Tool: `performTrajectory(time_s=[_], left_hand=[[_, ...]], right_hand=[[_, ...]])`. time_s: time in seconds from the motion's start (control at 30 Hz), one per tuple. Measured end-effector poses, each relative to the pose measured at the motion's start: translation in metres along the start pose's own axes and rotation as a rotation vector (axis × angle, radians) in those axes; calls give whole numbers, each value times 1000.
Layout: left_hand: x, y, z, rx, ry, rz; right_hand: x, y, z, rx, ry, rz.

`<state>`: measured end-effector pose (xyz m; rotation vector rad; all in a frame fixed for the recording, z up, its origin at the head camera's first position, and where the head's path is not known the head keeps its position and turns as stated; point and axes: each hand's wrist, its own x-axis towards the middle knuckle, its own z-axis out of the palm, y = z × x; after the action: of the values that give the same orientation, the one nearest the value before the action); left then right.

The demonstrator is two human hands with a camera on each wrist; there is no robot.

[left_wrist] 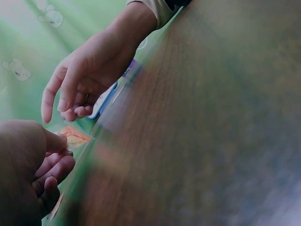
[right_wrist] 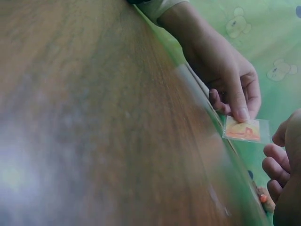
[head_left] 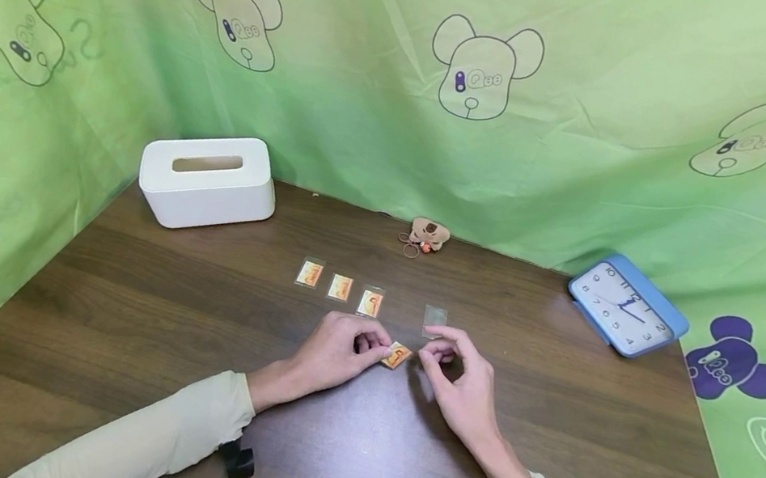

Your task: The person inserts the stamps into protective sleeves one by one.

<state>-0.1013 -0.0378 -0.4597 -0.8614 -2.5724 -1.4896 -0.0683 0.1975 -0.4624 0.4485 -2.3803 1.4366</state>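
My left hand [head_left: 343, 345] pinches a small orange-and-yellow stamp [head_left: 398, 355] in a clear plastic sleeve between thumb and fingers. In the right wrist view the sleeve [right_wrist: 265, 131] reaches past the picture on its free side. My right hand [head_left: 464, 381] hovers beside that side with loosely bent fingers and nothing in them. Seen from the left wrist, the right hand [left_wrist: 89, 70] is a short way from the stamp [left_wrist: 75, 136]. Just beyond its fingertips an empty clear sleeve [head_left: 435, 317] lies on the table.
Three sleeved stamps, among them a left one [head_left: 309, 272], lie in a row on the wooden table [head_left: 117, 349]. Behind are a white tissue box [head_left: 213, 195], a brown plush keychain [head_left: 429, 234] and a blue clock [head_left: 627, 306]. A green printed cloth [head_left: 358, 105] hangs around the table.
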Motion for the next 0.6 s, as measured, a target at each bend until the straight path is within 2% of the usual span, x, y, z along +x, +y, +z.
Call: performTrajectory(time_s=[0.27, 0.6], left_hand=[[4, -3, -3, 112, 41, -38], [12, -6, -2, 253, 111, -17]], right_hand=[[-2, 1, -9, -6, 32, 22], [-9, 5, -25, -52, 53, 29]])
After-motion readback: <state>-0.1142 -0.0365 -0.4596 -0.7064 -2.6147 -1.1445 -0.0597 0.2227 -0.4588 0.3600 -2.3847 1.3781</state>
